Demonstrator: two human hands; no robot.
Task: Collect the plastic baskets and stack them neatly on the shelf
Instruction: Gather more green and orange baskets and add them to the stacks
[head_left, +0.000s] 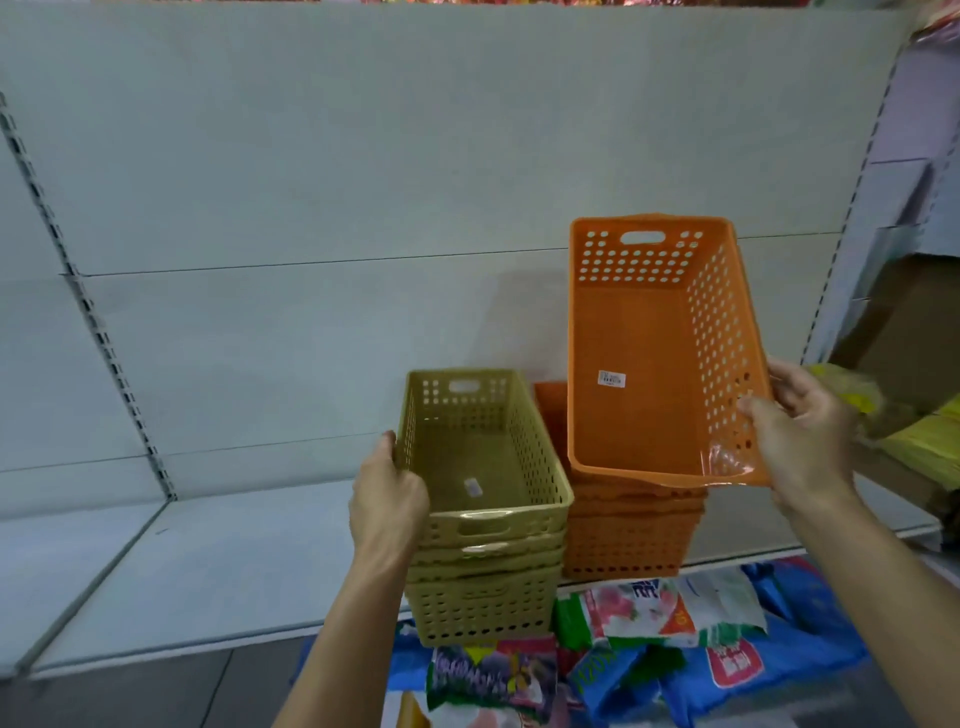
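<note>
Grey shelf (218, 561) lying ahead, I'm gripping the beige stack (483, 525) with my left hand (387, 499) while my right hand (800, 431) is pinching the tilted orange basket (660, 353) over the orange stack (628, 540), apparently for nesting.

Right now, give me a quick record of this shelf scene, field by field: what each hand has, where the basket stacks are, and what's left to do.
left hand: left hand grips the left side of the green basket stack
right hand: right hand holds the single orange basket by its near right corner, tilted, raised above the orange stack
orange stack: orange basket stack sits on the shelf
green stack position: at the shelf's front edge, left of the orange stack; whether fully set down cannot be told
below shelf: packaged goods
remaining: lifted orange basket not yet nested
</note>
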